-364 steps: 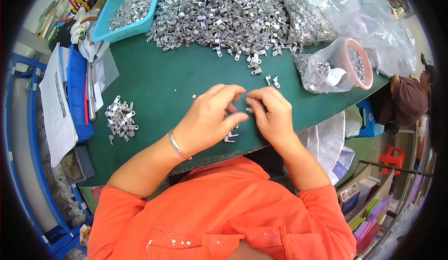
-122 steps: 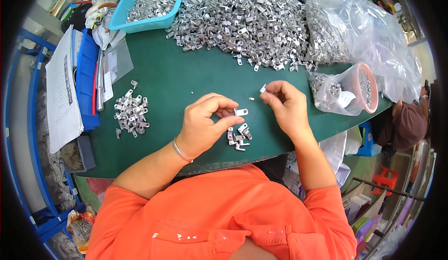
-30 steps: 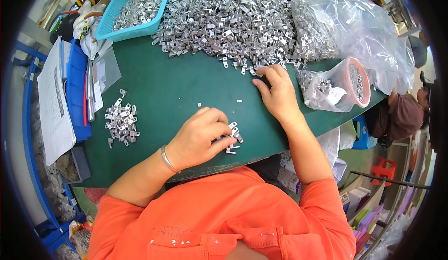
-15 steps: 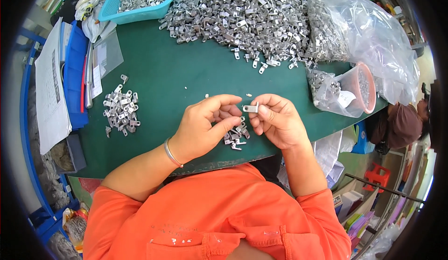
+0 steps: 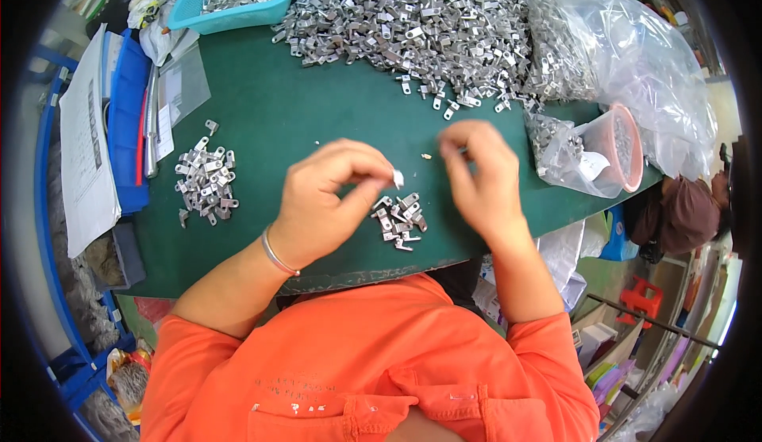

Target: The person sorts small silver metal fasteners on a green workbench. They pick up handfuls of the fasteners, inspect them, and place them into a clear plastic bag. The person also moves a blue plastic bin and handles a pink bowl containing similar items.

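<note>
At the middle of the frame the left hand [image 5: 329,200] pinches a small shiny metal clip [image 5: 398,178] between thumb and forefinger, its fingers narrow around it. The right hand [image 5: 480,180], just right of centre, is blurred; its fingers curl loosely, and I cannot tell whether they hold anything. Below and between the hands lies a small pile of clips [image 5: 399,220], bent silver stampings with flat tabs, on the dark green matte counter [image 5: 270,101].

A second little heap of clips [image 5: 205,186] sits at centre left. Across the top spreads a big mound of clips [image 5: 413,17], bright and jumbled. A turquoise plastic basket [image 5: 238,13] at upper left holds more. At upper right, crinkled clear plastic bags [image 5: 627,53] bulge with metal parts, and a pink round tub [image 5: 623,148] stands in one, with a white slip beside it.

Along the left edge lie a blue flat box [image 5: 127,117] and a white printed sheet [image 5: 83,148]. A thin metal bangle [image 5: 275,253] circles the left wrist; the sleeves are orange cloth.
</note>
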Demonstrator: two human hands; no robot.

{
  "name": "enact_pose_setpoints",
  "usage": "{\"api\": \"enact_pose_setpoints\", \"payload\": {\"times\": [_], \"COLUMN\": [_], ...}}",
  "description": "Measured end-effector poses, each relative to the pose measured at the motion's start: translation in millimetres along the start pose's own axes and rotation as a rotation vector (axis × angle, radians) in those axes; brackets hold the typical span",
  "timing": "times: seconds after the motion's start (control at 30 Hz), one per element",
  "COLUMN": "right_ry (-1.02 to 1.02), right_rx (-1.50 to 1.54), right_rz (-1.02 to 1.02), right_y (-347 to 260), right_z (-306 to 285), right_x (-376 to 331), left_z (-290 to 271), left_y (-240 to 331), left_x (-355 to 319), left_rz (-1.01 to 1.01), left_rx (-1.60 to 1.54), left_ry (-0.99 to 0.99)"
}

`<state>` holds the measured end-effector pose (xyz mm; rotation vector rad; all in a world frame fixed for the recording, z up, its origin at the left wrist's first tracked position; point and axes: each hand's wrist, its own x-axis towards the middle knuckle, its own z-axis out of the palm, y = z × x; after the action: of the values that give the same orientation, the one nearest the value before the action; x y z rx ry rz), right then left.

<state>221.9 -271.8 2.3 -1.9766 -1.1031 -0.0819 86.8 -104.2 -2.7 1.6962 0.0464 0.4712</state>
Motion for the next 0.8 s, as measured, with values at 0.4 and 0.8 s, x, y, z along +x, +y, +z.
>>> {"api": "enact_pose_setpoints", "payload": {"times": [0.4, 0.8], "right_ry": [-0.017, -0.139], "right_rx": [-0.187, 1.343], "right_rz": [0.114, 0.586], "right_y": [25, 2], "right_z": [6, -1], "right_x": [13, -13], "left_z": [-149, -42], "left_y": [31, 33], "left_x": [-43, -5], "left_rz": [-0.109, -0.198], "left_rx": [0.931, 0.247], "left_ry": [0.407, 0.179]}}
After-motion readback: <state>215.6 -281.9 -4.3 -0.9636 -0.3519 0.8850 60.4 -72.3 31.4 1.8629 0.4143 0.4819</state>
